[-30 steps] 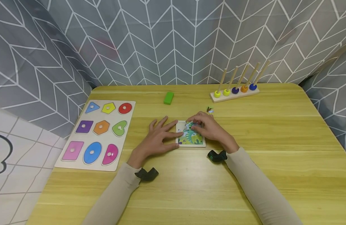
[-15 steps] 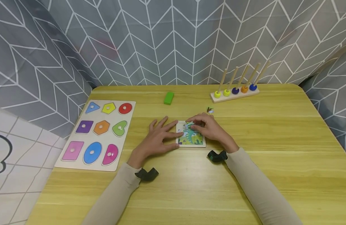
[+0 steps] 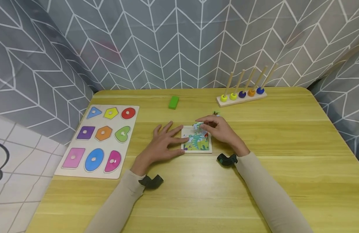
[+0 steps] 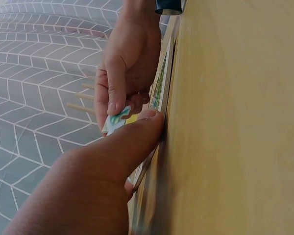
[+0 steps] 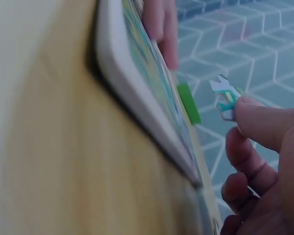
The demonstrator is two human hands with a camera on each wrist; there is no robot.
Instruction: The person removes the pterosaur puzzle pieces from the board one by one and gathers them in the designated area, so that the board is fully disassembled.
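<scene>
A small jigsaw puzzle [image 3: 197, 142] with a green dinosaur picture lies in a pale square frame on the table. My right hand [image 3: 221, 129] pinches a jigsaw piece [image 5: 227, 98], white and teal, between thumb and fingers. In the head view the piece is over the puzzle's upper edge; the right wrist view shows it raised off the board. My left hand [image 3: 165, 144] lies spread at the frame's left side, its fingertips on the edge. Another jigsaw piece [image 3: 216, 113] lies behind my right hand, partly covered by it.
A shape board [image 3: 125, 123] with several knobbed pieces lies at the left. A green block [image 3: 173, 102] sits toward the back. At the back right stands a peg rack [image 3: 240, 100] with coloured rings. A patterned curtain [image 3: 167, 42] hangs behind the table [image 3: 179, 200].
My right hand has lifted the jigsaw piece up from the puzzle, leaving a pale gap in its upper part. The left hand keeps its place at the frame.
</scene>
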